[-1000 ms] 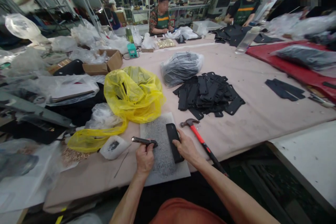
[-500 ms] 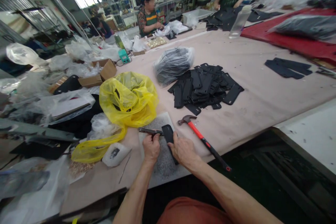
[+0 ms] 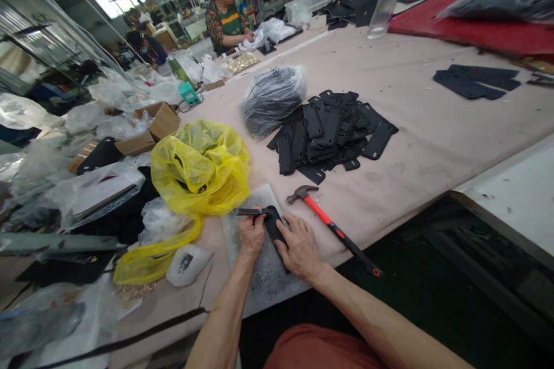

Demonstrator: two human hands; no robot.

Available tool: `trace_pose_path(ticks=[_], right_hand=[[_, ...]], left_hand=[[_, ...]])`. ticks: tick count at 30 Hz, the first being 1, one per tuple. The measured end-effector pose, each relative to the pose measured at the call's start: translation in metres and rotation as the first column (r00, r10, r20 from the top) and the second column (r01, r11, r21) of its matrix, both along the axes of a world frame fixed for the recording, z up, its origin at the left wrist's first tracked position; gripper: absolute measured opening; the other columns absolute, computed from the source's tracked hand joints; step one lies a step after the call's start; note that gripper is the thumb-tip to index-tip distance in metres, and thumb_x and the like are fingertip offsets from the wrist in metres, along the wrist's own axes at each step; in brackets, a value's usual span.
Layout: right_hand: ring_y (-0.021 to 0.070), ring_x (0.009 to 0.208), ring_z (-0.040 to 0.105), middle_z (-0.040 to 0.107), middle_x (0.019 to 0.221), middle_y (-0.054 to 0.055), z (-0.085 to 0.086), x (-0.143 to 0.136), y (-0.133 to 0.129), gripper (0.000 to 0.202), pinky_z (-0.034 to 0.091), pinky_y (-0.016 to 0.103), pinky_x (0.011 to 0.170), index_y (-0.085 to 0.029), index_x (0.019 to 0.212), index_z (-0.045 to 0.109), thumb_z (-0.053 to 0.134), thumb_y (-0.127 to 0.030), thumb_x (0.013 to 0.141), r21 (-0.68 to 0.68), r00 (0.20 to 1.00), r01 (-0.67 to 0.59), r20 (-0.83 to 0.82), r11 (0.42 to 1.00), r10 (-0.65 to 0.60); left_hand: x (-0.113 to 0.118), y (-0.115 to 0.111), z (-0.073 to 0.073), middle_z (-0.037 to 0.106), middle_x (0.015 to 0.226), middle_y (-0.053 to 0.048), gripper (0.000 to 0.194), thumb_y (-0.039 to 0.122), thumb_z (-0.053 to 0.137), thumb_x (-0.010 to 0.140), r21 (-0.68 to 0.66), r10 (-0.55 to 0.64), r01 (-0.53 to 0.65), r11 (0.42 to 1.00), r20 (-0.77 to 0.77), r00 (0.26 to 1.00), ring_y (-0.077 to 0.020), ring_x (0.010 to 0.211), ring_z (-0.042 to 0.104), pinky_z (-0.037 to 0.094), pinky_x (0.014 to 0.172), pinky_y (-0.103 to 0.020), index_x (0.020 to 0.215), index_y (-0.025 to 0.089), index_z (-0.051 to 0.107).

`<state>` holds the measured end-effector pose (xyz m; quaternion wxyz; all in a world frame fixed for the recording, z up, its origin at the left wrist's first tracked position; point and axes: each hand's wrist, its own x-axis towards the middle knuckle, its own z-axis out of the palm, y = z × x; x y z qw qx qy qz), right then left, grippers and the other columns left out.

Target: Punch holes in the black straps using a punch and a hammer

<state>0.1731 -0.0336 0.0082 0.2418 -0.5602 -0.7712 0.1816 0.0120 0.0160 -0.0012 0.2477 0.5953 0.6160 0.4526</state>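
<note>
My left hand (image 3: 251, 234) is closed around a slim metal punch (image 3: 247, 211), which lies nearly level with one end at the upper part of a black strap piece (image 3: 274, 229). The piece, long with a rounded end, rests on a speckled pale slab (image 3: 264, 277). My right hand (image 3: 300, 245) lies over the right edge of the piece, thumb and fingers spread and touching it. To the right of that hand lies a claw hammer (image 3: 329, 222) with a red and black handle. Farther back is a heap of similar black pieces (image 3: 329, 132).
A yellow plastic bag (image 3: 203, 167) and a clear bag of dark pieces (image 3: 274, 98) lie beyond the slab. Clear bags and an open cardboard box (image 3: 162, 124) crowd the left. A bottle (image 3: 385, 6) stands at the back. Across the table sits a person (image 3: 227, 17).
The punch's end has come over the black piece's upper end. My right hand's fingers have spread out along the piece. The camera view has shifted slightly.
</note>
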Motion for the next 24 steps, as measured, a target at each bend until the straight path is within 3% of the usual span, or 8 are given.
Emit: trace_pose_path(ticks=[11, 24], right_hand=[[0.0303, 0.115, 0.045, 0.046, 0.139, 0.015, -0.002, 0.002, 0.002, 0.047, 0.033, 0.047, 0.099, -0.019, 0.134, 0.054, 0.056, -0.029, 0.087, -0.028, 0.999, 0.002, -0.045, 1.000, -0.003], [0.0320, 0.123, 0.041, 0.046, 0.140, 0.016, -0.003, 0.001, 0.004, 0.050, 0.031, 0.047, 0.101, -0.017, 0.136, 0.050, 0.055, -0.027, 0.088, -0.038, 0.998, -0.029, -0.051, 0.999, 0.027]], left_hand=[[0.001, 0.002, -0.002, 0.075, 0.095, -0.005, 0.018, 0.026, 0.056, 0.087, -0.020, -0.011, 0.010, 1.000, -0.066, 0.998, -0.0200, 0.092, 0.069, 0.056, 0.086, -0.033, 0.095, 0.019, 0.071], [0.013, 0.009, -0.009, 0.075, 0.096, -0.008, 0.022, 0.021, 0.048, 0.089, 0.077, -0.013, 0.046, 0.996, -0.380, 0.925, -0.0216, 0.091, 0.071, 0.057, 0.084, -0.035, 0.099, 0.018, 0.068]])
